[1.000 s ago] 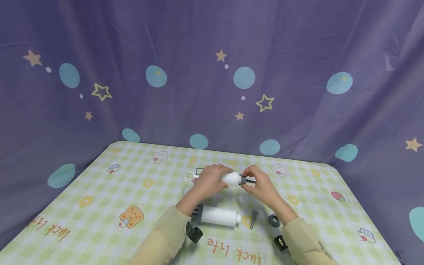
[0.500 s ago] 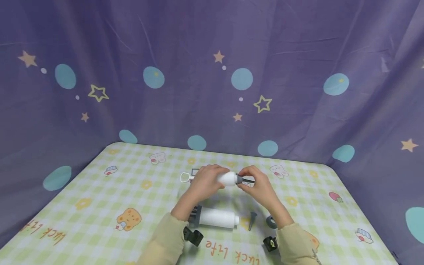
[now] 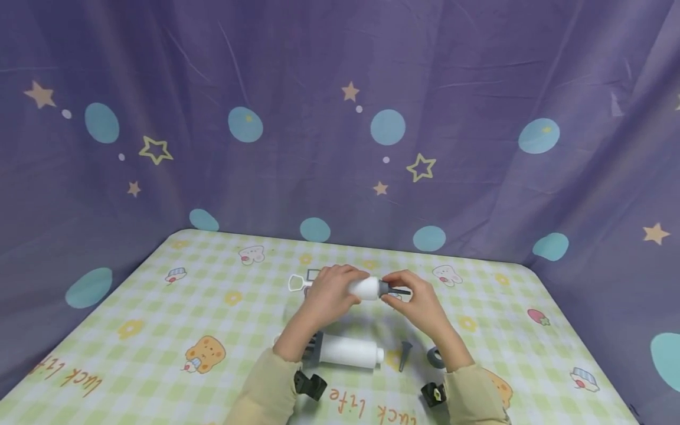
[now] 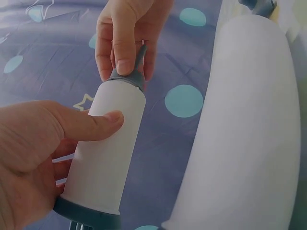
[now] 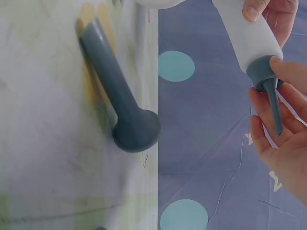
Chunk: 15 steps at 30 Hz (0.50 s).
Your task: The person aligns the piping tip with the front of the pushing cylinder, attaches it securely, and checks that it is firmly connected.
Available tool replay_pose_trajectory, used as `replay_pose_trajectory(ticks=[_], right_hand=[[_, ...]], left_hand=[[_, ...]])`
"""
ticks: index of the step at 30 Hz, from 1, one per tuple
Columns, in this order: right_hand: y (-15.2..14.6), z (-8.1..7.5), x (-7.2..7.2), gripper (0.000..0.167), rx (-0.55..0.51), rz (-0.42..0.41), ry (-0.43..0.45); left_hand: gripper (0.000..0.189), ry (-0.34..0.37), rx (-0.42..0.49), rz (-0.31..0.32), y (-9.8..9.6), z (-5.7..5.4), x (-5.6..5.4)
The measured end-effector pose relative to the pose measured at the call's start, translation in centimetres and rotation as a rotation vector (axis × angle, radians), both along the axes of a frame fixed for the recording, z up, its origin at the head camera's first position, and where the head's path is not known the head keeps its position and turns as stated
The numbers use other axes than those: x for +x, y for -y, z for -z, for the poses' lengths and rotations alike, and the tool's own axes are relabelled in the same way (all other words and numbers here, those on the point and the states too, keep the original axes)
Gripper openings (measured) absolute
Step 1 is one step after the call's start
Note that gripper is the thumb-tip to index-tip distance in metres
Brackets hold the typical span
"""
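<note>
My left hand grips a white hand pump around its barrel, above the table. In the left wrist view my thumb lies across the white barrel, and a dark grey collar rings its lower end. The pump's white ring handle sticks out to the left. At the other end sits a grey cap with a thin tapered nozzle pointing out. My right hand pinches this cap between thumb and fingers, right against the barrel's end. The left hand's other fingers are partly hidden behind the barrel.
A second white pump lies nearer on the checked tablecloth, with its grey slotted end toward the left forearm. To its right are a loose grey nozzle and a grey ring. A patterned purple curtain hangs behind the table.
The head view has shifted slightly. Both hands keep their hold on the pump and cap, and the right forearm has come a little inward, partly covering the grey ring.
</note>
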State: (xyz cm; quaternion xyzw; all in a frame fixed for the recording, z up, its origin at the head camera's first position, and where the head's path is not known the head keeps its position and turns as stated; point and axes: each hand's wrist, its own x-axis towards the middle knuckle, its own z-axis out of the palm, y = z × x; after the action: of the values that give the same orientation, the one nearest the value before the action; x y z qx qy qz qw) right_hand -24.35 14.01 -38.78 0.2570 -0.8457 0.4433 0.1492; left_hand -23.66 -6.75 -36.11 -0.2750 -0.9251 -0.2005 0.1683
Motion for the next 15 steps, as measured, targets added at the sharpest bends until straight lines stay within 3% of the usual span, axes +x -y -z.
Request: replay_pose_trajectory(ticks=[15], right_hand=[[-0.02,0.56,-0.15,0.030,-0.056,-0.019,0.107]], left_hand=[[0.044,-0.010,-0.011,-0.012,0.18,0.02,0.37]])
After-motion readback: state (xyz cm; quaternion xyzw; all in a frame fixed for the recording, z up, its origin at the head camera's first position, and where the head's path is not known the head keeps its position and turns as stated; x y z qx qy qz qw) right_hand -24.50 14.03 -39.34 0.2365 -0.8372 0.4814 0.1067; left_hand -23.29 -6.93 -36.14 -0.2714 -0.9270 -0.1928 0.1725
